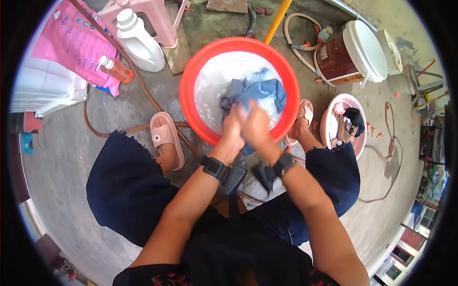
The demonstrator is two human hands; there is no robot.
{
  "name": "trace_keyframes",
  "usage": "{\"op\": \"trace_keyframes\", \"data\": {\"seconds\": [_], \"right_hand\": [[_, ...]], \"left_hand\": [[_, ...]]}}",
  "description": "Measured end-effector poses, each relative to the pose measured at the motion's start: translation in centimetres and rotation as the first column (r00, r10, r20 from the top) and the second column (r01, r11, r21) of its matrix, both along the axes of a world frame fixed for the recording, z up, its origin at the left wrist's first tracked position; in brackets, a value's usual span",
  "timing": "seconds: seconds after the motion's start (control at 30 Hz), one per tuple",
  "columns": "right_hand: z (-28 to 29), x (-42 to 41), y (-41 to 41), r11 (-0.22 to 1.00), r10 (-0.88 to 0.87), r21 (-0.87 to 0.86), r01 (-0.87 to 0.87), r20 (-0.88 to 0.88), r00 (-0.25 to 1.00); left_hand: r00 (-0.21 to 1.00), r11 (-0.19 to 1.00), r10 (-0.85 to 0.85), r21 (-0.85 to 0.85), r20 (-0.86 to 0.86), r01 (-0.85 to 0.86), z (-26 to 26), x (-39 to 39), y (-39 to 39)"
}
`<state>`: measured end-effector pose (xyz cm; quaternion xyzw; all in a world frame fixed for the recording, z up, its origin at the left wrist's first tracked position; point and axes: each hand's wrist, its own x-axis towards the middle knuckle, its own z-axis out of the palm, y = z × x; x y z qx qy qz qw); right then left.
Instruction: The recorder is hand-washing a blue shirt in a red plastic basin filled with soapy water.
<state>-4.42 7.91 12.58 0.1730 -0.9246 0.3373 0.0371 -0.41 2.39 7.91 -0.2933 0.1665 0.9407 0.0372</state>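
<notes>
Between my feet stands a red plastic basin (186, 91) of foamy white water. A wet blue-grey garment (264, 91) lies bunched in its right half, partly in the suds. My left hand (233, 130) and my right hand (256, 123) meet over the near part of the basin, both closed on this cloth. Some of the fabric shows below the hands at the near rim. The fingers are blurred, and the cloth between them is mostly hidden. Each wrist wears a black strap with a device.
A pink basin of clothes (362, 143) stands beside my right foot. Farther right is a white-and-brown bucket (336, 59). At the left are a white detergent bottle (141, 44), an orange pump bottle (120, 71) and a pink stool (166, 30). A brown hose (143, 87) crosses the concrete floor.
</notes>
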Motion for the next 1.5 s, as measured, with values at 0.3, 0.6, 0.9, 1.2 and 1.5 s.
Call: {"op": "trace_keyframes", "data": {"seconds": [0.3,0.6,0.9,1.2,1.5], "right_hand": [[-0.3,-0.3,0.4,0.989,-0.003,0.151,-0.012,0.101,0.995],[-1.5,-2.0,1.0,0.997,-0.041,0.070,0.037,0.055,0.998],[0.7,-6.1,4.5,0.295,0.503,-0.598,0.745,0.760,0.412],[2.0,-2.1,5.2,0.648,0.504,-0.630,0.428,0.776,0.379],[1.3,0.5,0.1,0.996,-0.090,0.030,0.088,0.065,0.994]], "left_hand": [[0.966,0.987,0.066,-0.160,0.252,-0.025,4.3,0.4,0.3],[0.993,0.995,0.076,-0.073,0.091,-0.069,2.6,0.5,-0.8],[0.992,0.995,0.101,-0.010,-0.070,-0.102,2.7,0.9,-4.1],[0.981,0.985,0.113,-0.108,-0.159,-0.131,2.5,0.2,-2.4],[0.988,0.969,0.090,-0.239,0.123,-0.058,1.4,1.0,1.0]]}}
